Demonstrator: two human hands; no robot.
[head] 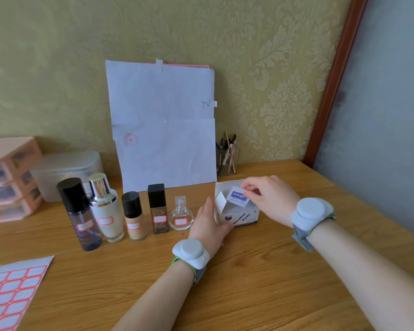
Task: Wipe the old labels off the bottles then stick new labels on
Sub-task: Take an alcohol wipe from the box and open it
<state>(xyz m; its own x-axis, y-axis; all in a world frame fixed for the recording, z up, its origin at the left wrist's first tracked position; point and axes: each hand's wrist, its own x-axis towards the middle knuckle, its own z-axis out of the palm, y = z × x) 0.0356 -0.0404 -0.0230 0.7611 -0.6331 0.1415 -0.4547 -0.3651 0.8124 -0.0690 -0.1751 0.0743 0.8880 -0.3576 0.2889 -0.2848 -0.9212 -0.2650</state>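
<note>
Pinching a white-and-blue alcohol pad sachet (238,198) by its right edge between thumb and fingertips, the right hand (270,199) holds it just above the open top of the alcohol pads box (242,217). The sachet's print is too small to read. The left hand (208,225) rests against the box's left wall with its visible fingers straight and together; the back of the hand hides the rest of them. A white flap stands up at the box's left end, and the inside of the box is mostly screened by the sachet and hand. To the left of the box, five bottles stand upright in a row on the wooden table (249,283): a tall dark bottle (81,213), a cream bottle with a silver cap (106,211), a beige foundation bottle (132,215), a square brown bottle (158,209) and a small clear perfume bottle (181,215). Each carries a small red-bordered label, and whatever is written on them is illegible. A label sheet (12,290) lies at the near left, cut off by the frame's edge. Large white paper sheets (163,125) lean on the wall and cover something pink behind them. A clear pen holder (227,158) is partly hidden by the paper. At far left, a pink drawer unit (7,177) is cropped, beside a frosted container (65,173) whose contents are blurred.
</note>
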